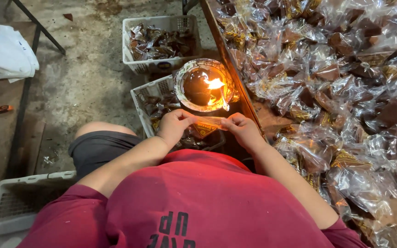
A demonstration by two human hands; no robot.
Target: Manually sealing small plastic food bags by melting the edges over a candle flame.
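Note:
My left hand (175, 125) and my right hand (241, 127) pinch the two ends of a small clear plastic packet (209, 124) holding a brown piece. They hold it stretched level just below a round bowl lamp (203, 85) with a burning flame (215, 83). The packet's upper edge lies close to the flame. Both hands are closed on the packet's ends.
A wooden table (258, 117) on the right is heaped with several clear packets of brown pieces (345, 78). White plastic baskets (159, 65) with packed pieces stand on the concrete floor; another basket (139, 98) sits under the lamp. An empty white crate (19, 202) is at lower left.

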